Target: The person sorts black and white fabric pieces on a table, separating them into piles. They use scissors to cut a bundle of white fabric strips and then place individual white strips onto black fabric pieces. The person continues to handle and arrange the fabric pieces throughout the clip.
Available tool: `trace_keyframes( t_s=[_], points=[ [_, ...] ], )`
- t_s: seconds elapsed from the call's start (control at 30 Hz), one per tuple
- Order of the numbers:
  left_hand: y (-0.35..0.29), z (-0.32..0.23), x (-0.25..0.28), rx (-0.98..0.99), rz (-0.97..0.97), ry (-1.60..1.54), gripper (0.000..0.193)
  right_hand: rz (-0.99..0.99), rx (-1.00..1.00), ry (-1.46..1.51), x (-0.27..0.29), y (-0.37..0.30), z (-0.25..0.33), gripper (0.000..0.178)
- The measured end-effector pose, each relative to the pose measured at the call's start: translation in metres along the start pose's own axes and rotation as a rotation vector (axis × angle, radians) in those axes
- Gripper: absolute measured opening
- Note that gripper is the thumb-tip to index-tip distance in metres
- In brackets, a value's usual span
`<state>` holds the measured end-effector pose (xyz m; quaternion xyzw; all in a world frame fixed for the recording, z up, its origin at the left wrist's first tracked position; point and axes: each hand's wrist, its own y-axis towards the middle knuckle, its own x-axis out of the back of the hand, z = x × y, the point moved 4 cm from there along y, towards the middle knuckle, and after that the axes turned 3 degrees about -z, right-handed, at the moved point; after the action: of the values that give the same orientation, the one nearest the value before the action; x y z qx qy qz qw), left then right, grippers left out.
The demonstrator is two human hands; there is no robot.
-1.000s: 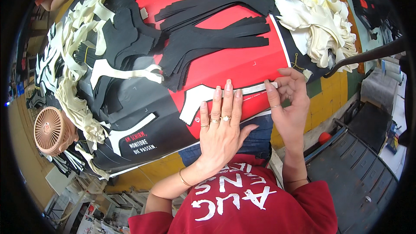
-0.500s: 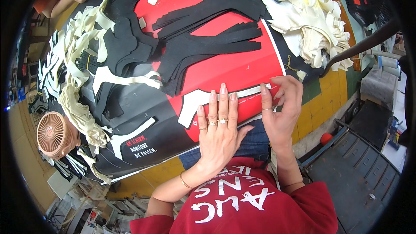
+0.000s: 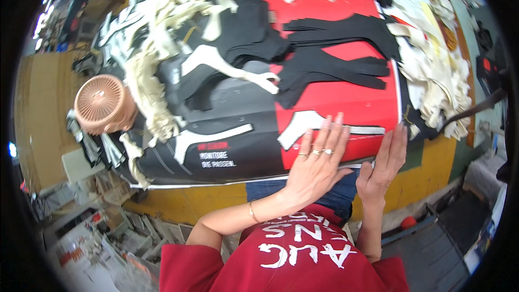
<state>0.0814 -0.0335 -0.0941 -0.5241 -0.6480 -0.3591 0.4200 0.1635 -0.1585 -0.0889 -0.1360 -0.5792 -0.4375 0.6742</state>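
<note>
My left hand (image 3: 320, 159) lies flat, fingers stretched out, across the middle of a white Y-shaped fabric piece (image 3: 298, 127) on the red part of a printed sheet (image 3: 308, 159). A dark edge shows along the piece's narrow right arm. My right hand (image 3: 381, 166) is at the sheet's front right, fingers straight and close together, near the tip of that arm; it holds nothing that I can see. Another white piece (image 3: 189, 139) lies on the sheet's black part to the left. Behind my hands are stacked black fabric pieces (image 3: 330, 70).
A pink fan (image 3: 104, 104) stands at the left edge beside heaped cream fabric pieces (image 3: 148, 94). More cream pieces (image 3: 435, 84) are piled at the right, near a dark curved bar (image 3: 476, 109). One pale piece (image 3: 213, 60) lies behind the printed lettering.
My right thumb has come off the narrow arm's tip, and the bent fingers have straightened. My left hand stays flat on the piece. The view has shifted; another person's hands have left it.
</note>
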Motion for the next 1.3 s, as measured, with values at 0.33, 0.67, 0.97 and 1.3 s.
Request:
trace_keyframes(
  t_s=[0.33, 0.67, 0.97, 1.3],
  points=[
    [-0.035, 0.038, 0.017, 0.064, -0.064, 0.063, 0.085, 0.113, 0.187, -0.075, -0.023, -0.004, 0.012, 0.057],
    [-0.093, 0.075, 0.034, -0.143, -0.400, 0.026, 0.036, -0.037, 0.103, 0.164, -0.001, 0.032, 0.035, 0.040],
    [-0.097, 0.107, 0.098, -0.201, -0.658, 0.052, 0.025, 0.137, 0.176, 0.657, 0.012, 0.066, 0.086, 0.028],
    [-0.045, 0.066, 0.037, -0.213, -0.434, -0.013, 0.041, -0.465, 0.065, 0.630, 0.048, 0.049, 0.055, 0.044]
  ],
)
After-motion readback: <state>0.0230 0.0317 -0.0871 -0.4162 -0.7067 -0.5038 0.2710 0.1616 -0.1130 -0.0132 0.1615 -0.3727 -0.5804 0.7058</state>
